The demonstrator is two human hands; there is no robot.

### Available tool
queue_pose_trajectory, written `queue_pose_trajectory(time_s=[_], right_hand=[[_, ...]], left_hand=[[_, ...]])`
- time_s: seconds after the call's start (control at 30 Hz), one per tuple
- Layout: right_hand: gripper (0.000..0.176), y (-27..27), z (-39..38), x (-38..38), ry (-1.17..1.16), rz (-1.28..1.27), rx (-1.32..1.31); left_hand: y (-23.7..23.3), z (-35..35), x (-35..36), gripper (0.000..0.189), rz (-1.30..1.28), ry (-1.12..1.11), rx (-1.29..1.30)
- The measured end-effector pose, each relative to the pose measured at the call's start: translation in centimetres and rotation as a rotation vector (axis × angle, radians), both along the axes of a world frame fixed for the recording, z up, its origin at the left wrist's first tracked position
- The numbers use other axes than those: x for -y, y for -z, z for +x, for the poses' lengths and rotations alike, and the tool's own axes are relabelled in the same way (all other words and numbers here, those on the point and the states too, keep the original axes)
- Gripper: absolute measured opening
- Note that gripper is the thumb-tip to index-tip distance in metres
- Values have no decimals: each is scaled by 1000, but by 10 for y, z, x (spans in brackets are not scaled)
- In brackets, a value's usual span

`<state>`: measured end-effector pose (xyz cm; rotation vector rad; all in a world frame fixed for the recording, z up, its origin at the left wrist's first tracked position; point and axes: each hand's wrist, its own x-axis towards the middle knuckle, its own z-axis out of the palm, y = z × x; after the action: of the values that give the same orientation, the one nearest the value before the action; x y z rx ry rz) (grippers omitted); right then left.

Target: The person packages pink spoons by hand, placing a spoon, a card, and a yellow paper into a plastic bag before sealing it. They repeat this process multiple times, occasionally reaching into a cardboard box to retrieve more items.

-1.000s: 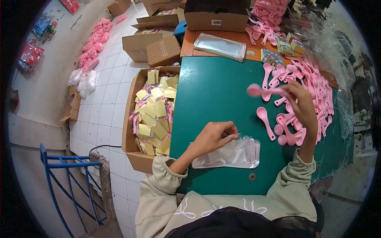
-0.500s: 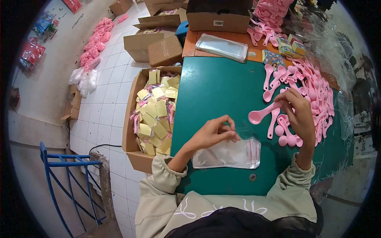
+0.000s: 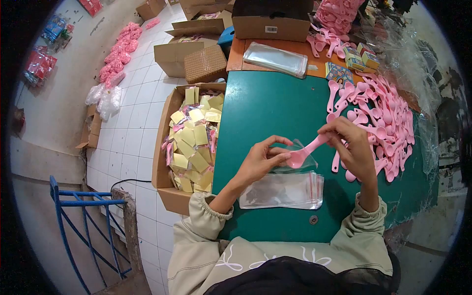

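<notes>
My right hand (image 3: 350, 143) pinches the handle end of a pink measuring spoon (image 3: 298, 158). The spoon slants down to the left, its bowl inside or behind a clear plastic bag (image 3: 309, 165); which one is hard to see through the film. Thumb and fingers of my left hand (image 3: 261, 160) are closed on the bag's left side, close to the spoon's bowl. Below both hands, a stack of clear bags (image 3: 273, 192) with a reddish strip at its right end lies flat on the green tabletop (image 3: 265, 108). A heap of pink spoons (image 3: 393, 125) spreads behind my right hand.
Left of the table stands an open carton (image 3: 167, 115) full of packets with yellow cards. At the back are a longer stack of clear bags (image 3: 275, 59), small patterned boxes (image 3: 339, 73) and a brown carton (image 3: 269, 22). Crumpled plastic film (image 3: 413, 64) hangs along the right.
My right hand has moved the spoon left and slightly down, bringing its bowl to the bag. My left hand has shifted slightly, and the bag now stands spread around the bowl's area.
</notes>
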<state>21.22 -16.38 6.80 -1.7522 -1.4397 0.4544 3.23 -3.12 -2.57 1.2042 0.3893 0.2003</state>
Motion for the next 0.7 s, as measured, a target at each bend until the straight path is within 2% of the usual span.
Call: queue_pose_trajectory(time_s=[0.13, 0.2, 0.33, 0.43, 0.47, 0.53, 0.6, 0.67, 0.7], right_hand=[[9, 10, -16, -8, 14, -73, -243], [11, 18, -15, -9, 54, 16, -217], [12, 20, -14, -10, 150, 129, -252], [15, 16, -11, -16, -53, 53, -206], [20, 10, -12, -22, -228, 112, -24], [22, 18, 10, -38, -400, 175, -83], [26, 27, 61, -60, -280, 141, 2], [31, 42, 151, -81, 48, 22, 305], [34, 66, 205, -88, 189, -44, 390]], left_hand=[[-4, 1, 5, 34, 137, 39, 18], [-11, -1, 3, 32, 298, 47, -48], [-10, -2, -13, 34, 386, 137, -84], [-24, -2, -12, 34, 282, 49, 33], [-26, 0, -9, 32, 211, -2, 97], [-33, 2, -9, 32, 107, -59, 173], [-40, -1, -9, 34, 33, -75, 195], [-44, -5, -11, 36, 22, -60, 164], [-46, -6, -12, 37, 21, -53, 151]])
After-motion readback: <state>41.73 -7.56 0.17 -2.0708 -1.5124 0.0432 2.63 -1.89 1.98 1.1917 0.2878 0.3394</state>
